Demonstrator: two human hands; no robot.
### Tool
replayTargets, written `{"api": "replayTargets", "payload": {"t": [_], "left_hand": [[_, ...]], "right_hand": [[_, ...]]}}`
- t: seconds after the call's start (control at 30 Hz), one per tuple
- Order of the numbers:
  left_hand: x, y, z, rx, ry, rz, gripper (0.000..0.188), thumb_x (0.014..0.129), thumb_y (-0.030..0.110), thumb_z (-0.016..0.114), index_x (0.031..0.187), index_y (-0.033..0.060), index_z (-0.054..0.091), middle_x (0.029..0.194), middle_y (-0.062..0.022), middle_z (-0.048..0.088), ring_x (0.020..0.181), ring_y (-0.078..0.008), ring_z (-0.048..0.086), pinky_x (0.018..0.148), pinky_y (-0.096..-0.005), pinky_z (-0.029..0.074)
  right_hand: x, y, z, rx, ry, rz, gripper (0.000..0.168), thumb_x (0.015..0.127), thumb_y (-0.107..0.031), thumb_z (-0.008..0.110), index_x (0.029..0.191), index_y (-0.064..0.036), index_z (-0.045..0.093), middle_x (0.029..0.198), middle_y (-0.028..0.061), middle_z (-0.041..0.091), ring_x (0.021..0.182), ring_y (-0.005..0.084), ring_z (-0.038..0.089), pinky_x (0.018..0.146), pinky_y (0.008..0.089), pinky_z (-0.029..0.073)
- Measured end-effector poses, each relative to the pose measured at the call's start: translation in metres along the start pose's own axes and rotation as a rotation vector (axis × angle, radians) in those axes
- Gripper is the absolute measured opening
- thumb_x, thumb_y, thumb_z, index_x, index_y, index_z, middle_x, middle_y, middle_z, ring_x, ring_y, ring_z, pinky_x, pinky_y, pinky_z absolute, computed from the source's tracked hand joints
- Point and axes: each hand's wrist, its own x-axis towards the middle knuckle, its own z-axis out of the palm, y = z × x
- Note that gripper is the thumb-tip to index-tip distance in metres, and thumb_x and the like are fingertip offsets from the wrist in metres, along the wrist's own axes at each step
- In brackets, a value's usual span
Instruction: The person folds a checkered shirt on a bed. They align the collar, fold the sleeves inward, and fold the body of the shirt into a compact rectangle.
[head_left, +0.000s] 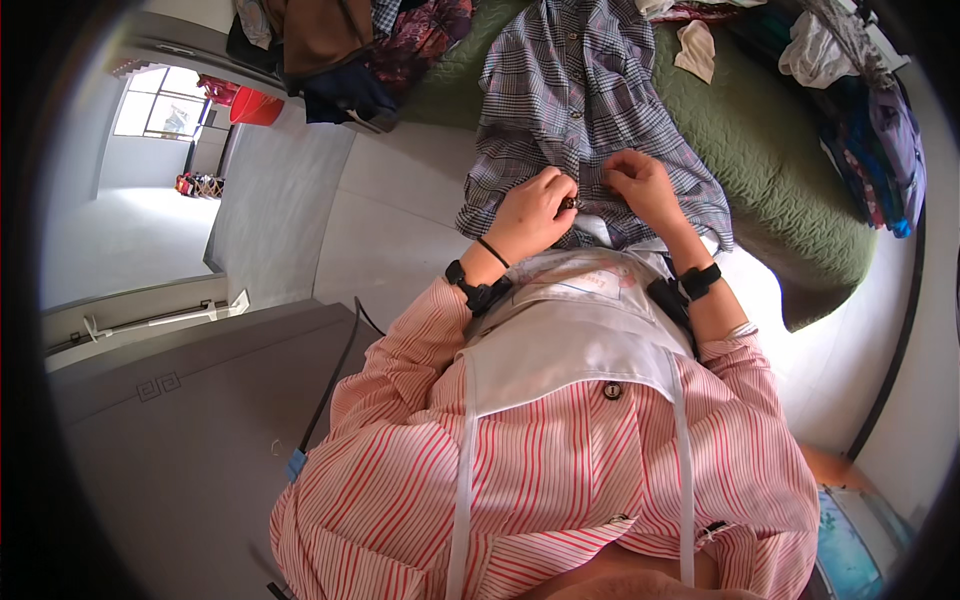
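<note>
A grey plaid button-up garment lies spread out in front of me, its lower part hanging over the bed's edge towards my lap. My left hand pinches the garment's front edge, and a dark button shows by the fingertips. To its right, my right hand is bent over the plaid cloth with thumb and fingers drawn together. Whether cloth is caught between those fingers cannot be made out. Further up the front placket, another button is visible.
A green quilted cover drapes the bed. Piled clothes lie at the upper left, with more folded clothes at the right. A beige cloth piece rests on the cover. A grey panel stands at my left, near a black cable.
</note>
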Motion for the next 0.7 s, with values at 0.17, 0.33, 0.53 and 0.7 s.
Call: {"api": "replayTargets", "payload": {"t": [0.17, 0.33, 0.53, 0.7], "left_hand": [[-0.007, -0.004, 0.002, 0.016, 0.0, -0.006, 0.02, 0.076, 0.01, 0.067, 0.09, 0.0065, 0.053, 0.087, -0.0063, 0.055, 0.073, -0.0245, 0.061, 0.063, -0.0356, 0.05], [-0.007, -0.007, 0.006, 0.055, -0.074, 0.051, 0.02, 0.076, 0.011, 0.068, 0.089, 0.0067, 0.053, 0.085, -0.0077, 0.056, 0.072, -0.0265, 0.06, 0.063, -0.0372, 0.05], [-0.012, -0.005, 0.008, 0.039, -0.119, 0.051, 0.019, 0.076, 0.011, 0.067, 0.089, 0.0068, 0.053, 0.083, -0.0085, 0.055, 0.07, -0.0279, 0.06, 0.063, -0.0382, 0.049], [-0.01, -0.009, 0.011, 0.022, -0.146, 0.061, 0.019, 0.076, 0.01, 0.066, 0.09, 0.0063, 0.053, 0.084, -0.0088, 0.055, 0.071, -0.028, 0.06, 0.064, -0.0382, 0.049]], "right_hand": [[0.006, -0.012, 0.017, -0.188, -0.03, -0.215, 0.016, 0.079, -0.001, 0.062, 0.094, 0.001, 0.064, 0.076, 0.0016, 0.064, 0.071, 0.0073, 0.057, 0.065, 0.0229, 0.047], [0.028, -0.016, 0.025, -0.528, -0.149, -0.271, 0.031, 0.075, -0.013, 0.057, 0.103, -0.004, 0.066, 0.09, 0.0221, 0.066, 0.085, 0.0406, 0.062, 0.074, 0.0427, 0.05], [0.033, 0.002, 0.035, -0.656, -0.207, -0.319, 0.025, 0.07, -0.011, 0.059, 0.092, 0.002, 0.061, 0.086, 0.0222, 0.064, 0.081, 0.0405, 0.061, 0.074, 0.0457, 0.049], [0.042, 0.023, 0.041, -0.849, -0.216, -0.513, 0.019, 0.07, -0.015, 0.062, 0.081, 0.0, 0.061, 0.085, 0.0192, 0.064, 0.079, 0.0381, 0.063, 0.074, 0.0437, 0.051]]}}
